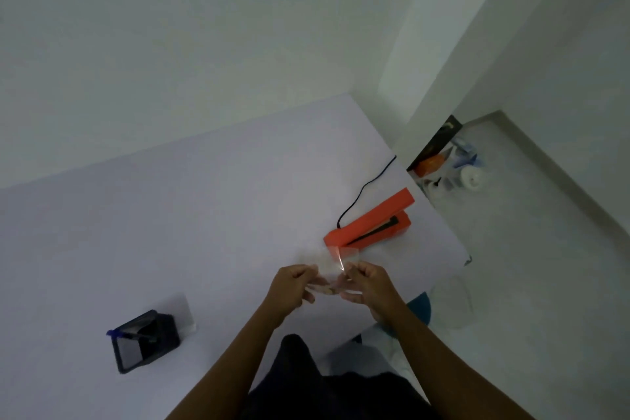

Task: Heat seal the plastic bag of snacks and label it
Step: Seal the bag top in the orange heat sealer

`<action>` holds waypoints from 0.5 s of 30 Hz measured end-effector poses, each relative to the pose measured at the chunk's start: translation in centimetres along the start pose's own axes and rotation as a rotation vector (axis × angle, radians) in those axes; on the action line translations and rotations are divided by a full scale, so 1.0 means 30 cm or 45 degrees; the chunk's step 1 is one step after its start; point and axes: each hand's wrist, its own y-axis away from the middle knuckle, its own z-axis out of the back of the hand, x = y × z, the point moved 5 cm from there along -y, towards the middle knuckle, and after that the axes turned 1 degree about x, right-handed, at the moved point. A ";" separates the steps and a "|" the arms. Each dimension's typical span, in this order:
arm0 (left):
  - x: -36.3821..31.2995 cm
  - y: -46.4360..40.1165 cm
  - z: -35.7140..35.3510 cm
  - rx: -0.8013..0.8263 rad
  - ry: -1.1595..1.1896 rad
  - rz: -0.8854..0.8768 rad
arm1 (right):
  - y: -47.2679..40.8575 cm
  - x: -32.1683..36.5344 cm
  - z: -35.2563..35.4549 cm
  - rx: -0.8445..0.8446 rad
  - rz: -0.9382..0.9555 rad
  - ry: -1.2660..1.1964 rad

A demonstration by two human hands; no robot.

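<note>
- The clear plastic bag (332, 269) is held up between 2 bare hands, above the near part of the white table (170, 232), not resting on it.
- The left hand (293, 286) pinches the bag's left edge; its fingers (301, 271) are curled closed on the film, thumb side toward the bag.
- The right hand (370, 283) grips the right edge in the same way, its fingers (358, 271) bent in on the plastic.
- The bag spans the gap between the 2 hands: its open upper part stands above the fingertips, with a bright fold of film catching the light just left of the right hand.
- A small cluster of brownish snacks (329, 290) sits in the lower part of the bag, below the knuckles and between the 2 palms; how many pieces there are is too blurred to tell.
- The orange heat sealer (368, 225) lies on the table just beyond the bag, its top arm raised, apart from the hands; the bag's upper edge overlaps its near end in the view.
- A black cord (366, 186) runs from the sealer toward the table's far edge.
- A black holder (146, 343) stands well to the left of the hands, with a blue pen (131, 334) lying across it.
</note>
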 end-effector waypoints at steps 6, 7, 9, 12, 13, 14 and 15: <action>-0.015 -0.086 -0.191 0.083 0.098 0.122 | -0.081 0.032 0.263 0.077 -0.154 0.136; -0.020 -0.106 -0.226 0.090 0.113 0.139 | -0.095 0.035 0.305 0.079 -0.163 0.155; -0.029 -0.144 -0.296 0.105 0.129 0.183 | -0.121 0.037 0.381 0.080 -0.184 0.175; -0.036 -0.185 -0.375 0.079 0.214 0.257 | -0.165 0.040 0.455 0.076 -0.206 0.185; -0.041 -0.200 -0.398 0.051 0.253 0.277 | -0.183 0.047 0.477 0.076 -0.212 0.180; -0.046 -0.215 -0.418 0.018 0.276 0.291 | -0.203 0.055 0.499 0.071 -0.221 0.165; -0.049 -0.230 -0.434 -0.015 0.281 0.297 | -0.220 0.065 0.516 0.065 -0.234 0.141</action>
